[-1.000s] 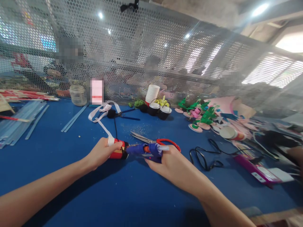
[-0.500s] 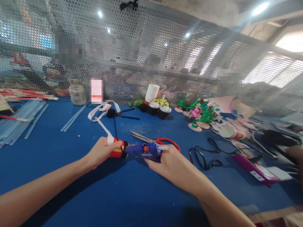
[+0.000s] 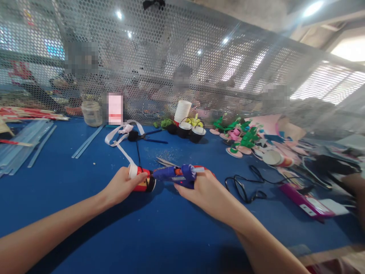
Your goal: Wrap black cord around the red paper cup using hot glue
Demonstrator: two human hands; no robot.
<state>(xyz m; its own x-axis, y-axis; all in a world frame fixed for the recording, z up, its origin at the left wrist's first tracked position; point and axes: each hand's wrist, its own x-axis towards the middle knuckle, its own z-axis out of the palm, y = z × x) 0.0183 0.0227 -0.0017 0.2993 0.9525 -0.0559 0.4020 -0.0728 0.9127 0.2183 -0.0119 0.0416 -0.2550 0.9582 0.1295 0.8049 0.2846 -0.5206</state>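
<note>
My left hand point(image 3: 123, 184) is closed around a red paper cup point(image 3: 142, 185) lying on its side, with a black band at its right end and a white ribbon point(image 3: 124, 154) running up from its left end. A thin black cord point(image 3: 138, 154) leads to the cup from a black ball of yarn point(image 3: 133, 136). My right hand point(image 3: 203, 194) grips a blue glue gun point(image 3: 178, 174), a clear glue stick poking from its back. The gun's nozzle points left, close to the cup; whether it touches cannot be made out. Behind the gun lie scissors point(image 3: 165, 162), mostly covered.
Pliers point(image 3: 155, 140), small black-and-white buckets point(image 3: 197, 134) and stacked paper cups point(image 3: 183, 110) stand farther back. Right are green paper plants point(image 3: 249, 137), a black cable point(image 3: 242, 188) and a purple power strip point(image 3: 306, 201). Clear strips point(image 3: 21, 144) lie left; a perforated metal screen point(image 3: 154, 57) rises behind.
The glue gun has been raised and tilted slightly, its nozzle shifting up along the cup. It now covers more of the scissors. My left hand keeps hold of the cup, turned a little.
</note>
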